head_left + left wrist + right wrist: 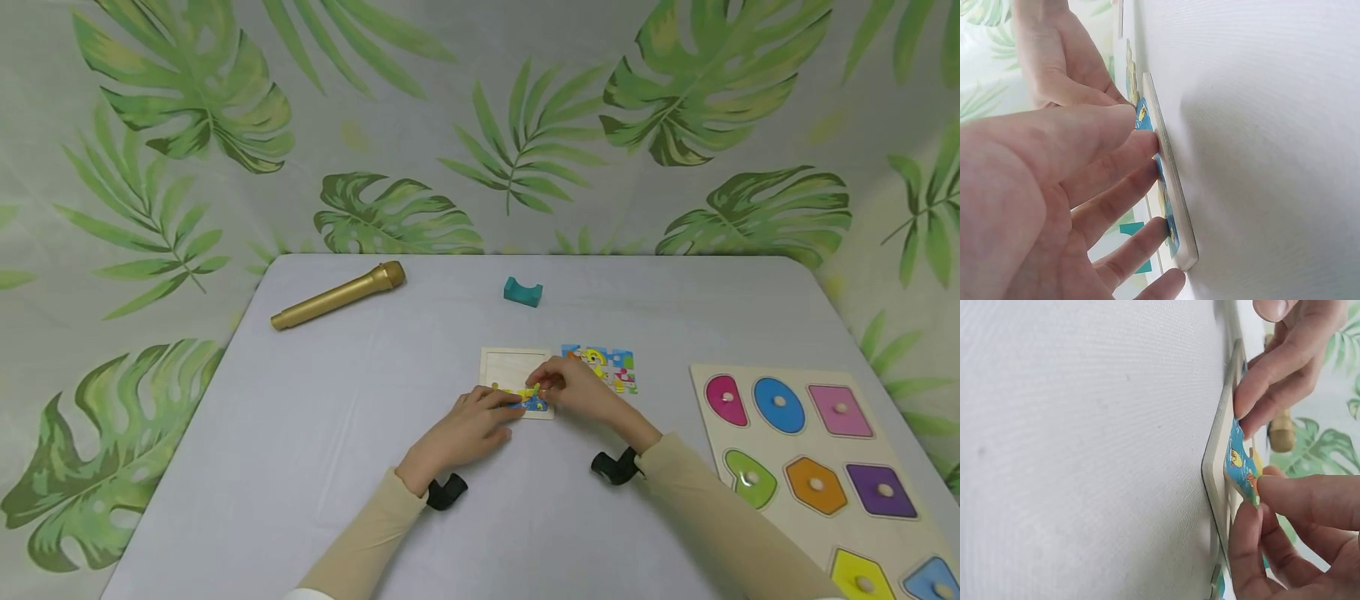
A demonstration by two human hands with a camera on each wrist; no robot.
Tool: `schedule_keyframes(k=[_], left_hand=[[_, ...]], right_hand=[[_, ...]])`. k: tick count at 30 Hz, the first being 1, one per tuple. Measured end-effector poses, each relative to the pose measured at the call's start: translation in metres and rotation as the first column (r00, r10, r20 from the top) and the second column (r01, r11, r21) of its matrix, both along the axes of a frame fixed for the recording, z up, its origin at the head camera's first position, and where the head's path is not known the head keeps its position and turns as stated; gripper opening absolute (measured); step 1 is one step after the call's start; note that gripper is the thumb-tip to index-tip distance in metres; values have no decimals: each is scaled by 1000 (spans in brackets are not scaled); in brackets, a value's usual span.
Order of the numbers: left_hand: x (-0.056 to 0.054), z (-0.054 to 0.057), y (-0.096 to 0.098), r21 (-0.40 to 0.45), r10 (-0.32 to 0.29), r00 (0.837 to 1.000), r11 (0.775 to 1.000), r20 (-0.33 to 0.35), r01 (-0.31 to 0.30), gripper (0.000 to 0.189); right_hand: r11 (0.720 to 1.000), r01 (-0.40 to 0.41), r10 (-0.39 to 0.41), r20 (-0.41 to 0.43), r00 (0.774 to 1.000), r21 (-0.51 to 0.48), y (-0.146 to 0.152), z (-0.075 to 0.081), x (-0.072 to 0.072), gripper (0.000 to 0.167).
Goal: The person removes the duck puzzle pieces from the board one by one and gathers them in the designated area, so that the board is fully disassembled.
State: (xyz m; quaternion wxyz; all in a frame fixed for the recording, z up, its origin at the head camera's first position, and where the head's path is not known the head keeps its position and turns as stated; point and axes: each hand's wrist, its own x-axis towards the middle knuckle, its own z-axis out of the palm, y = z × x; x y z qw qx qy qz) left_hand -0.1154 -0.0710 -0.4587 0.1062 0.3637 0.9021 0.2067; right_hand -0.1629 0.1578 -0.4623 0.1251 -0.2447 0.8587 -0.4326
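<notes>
Your right hand (581,387) pinches a blue and yellow puzzle piece (1241,464) at the near edge of the small wooden puzzle tray (514,364), mid-tabletop (337,433). Your left hand (468,429) rests relaxed fingertips (1147,145) on the tray's near edge. Loose pieces (611,367) lie just right; bare tabletop stretches left.

Where things lie on my table

My puzzle tray (516,367) lies mid-table with placed pieces (525,398) along its near edge, and loose pieces (603,367) just right of it. The shape board (813,433) runs along the right edge. Toward the far edge lie the block (522,292) and, further left, the microphone (339,295).
</notes>
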Motion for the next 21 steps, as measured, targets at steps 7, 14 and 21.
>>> schedule_keyframes(k=[7,14,21], left_hand=[[1,1,0,9,4,1000,1000,-9,-4,37],[1,0,0,2,8,1000,1000,-6,-8,37],[1,0,1,4,12,1000,1000,-6,-12,37]], right_hand=[[999,-10,10,-12,1000,43,0,0,3,23],[1000,3,-3,-23,1000,6,9,2,1,17],[999,44,-43,36,998,-27,35,11,0,16]])
